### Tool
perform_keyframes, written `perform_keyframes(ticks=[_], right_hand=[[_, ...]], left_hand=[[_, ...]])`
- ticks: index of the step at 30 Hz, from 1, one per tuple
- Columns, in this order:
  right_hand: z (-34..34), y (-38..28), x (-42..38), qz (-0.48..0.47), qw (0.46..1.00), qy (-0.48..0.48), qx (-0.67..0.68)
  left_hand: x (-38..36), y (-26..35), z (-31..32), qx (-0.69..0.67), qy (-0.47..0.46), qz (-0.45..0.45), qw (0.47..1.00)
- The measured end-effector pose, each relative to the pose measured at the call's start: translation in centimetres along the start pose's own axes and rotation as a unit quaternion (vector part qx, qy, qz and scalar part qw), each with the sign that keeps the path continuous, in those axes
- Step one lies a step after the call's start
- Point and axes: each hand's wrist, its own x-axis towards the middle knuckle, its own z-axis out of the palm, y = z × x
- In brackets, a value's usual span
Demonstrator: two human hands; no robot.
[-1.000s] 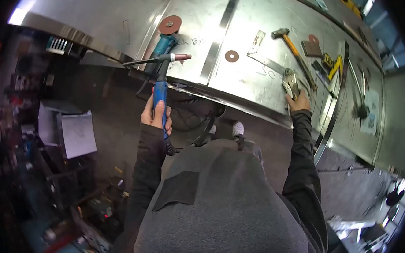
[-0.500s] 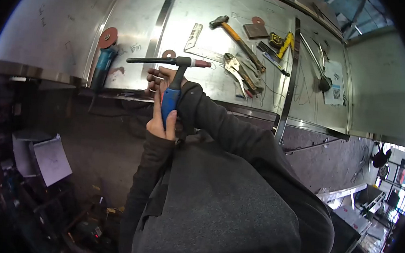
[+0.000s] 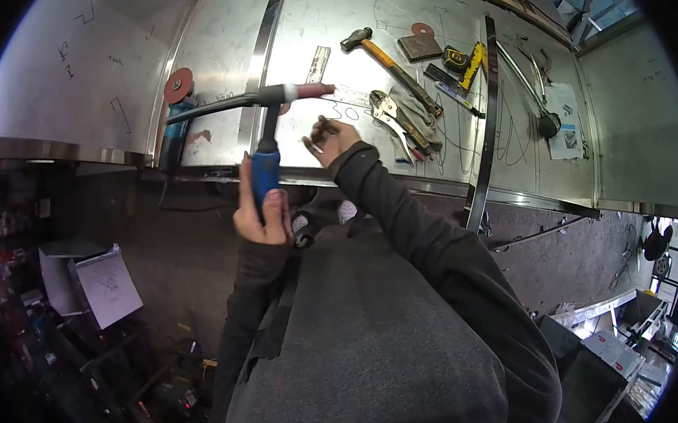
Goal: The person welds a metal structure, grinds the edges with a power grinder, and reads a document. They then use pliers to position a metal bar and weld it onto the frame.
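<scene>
My left hand (image 3: 260, 220) is wrapped round the blue handle of a TIG welding torch (image 3: 264, 173). The torch stands upright over the bench's front edge. Its long black back cap points left, and its reddish-brown cup points right, with a white ring behind it. My right hand (image 3: 334, 142) is off the torch, over the metal bench just right of it. Its fingers are loosely bent and apart, with nothing visible in them. Close to its right lie locking pliers (image 3: 390, 121) on a grey cloth or glove (image 3: 418, 116).
On the metal bench (image 3: 234, 27) lie an angle grinder (image 3: 176, 117), a hammer (image 3: 392, 67), a steel ruler (image 3: 318, 65), a tape measure (image 3: 455, 58) and a yellow folding rule (image 3: 475, 68). A dark metal bar (image 3: 484, 127) crosses the bench. Paper (image 3: 564, 133) lies at right.
My right hand has let go of the torch area and moved right over the bench. The torch has shifted slightly left in my left hand, its back cap tilting down.
</scene>
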Motion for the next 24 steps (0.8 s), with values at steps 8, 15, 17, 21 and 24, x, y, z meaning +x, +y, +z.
perform_keyframes(ticks=[8, 15, 17, 21, 24], right_hand=[[4.8, 4.4, 0.3, 0.130, 0.978, -0.164, -0.013], [5.3, 3.9, -0.2, 0.059, 0.992, -0.097, -0.051], [3.5, 2.1, -0.1, 0.047, 0.985, -0.081, -0.148], [-3.6, -5.6, -5.4, -0.384, 0.746, -0.028, -0.543], [-6.8, -12.1, -12.3, -0.390, 0.605, 0.286, -0.632]], left_hand=[[1.0, -4.9, 0.4, 0.046, -0.087, -0.013, 0.995], [1.9, -3.3, 0.0, -0.110, -0.116, -0.135, 0.978], [1.9, -3.3, -0.5, -0.118, -0.126, -0.130, 0.976], [1.1, -6.2, -3.6, -0.082, -0.069, -0.087, 0.990], [0.2, -10.8, -6.4, -0.010, -0.001, -0.086, 0.996]])
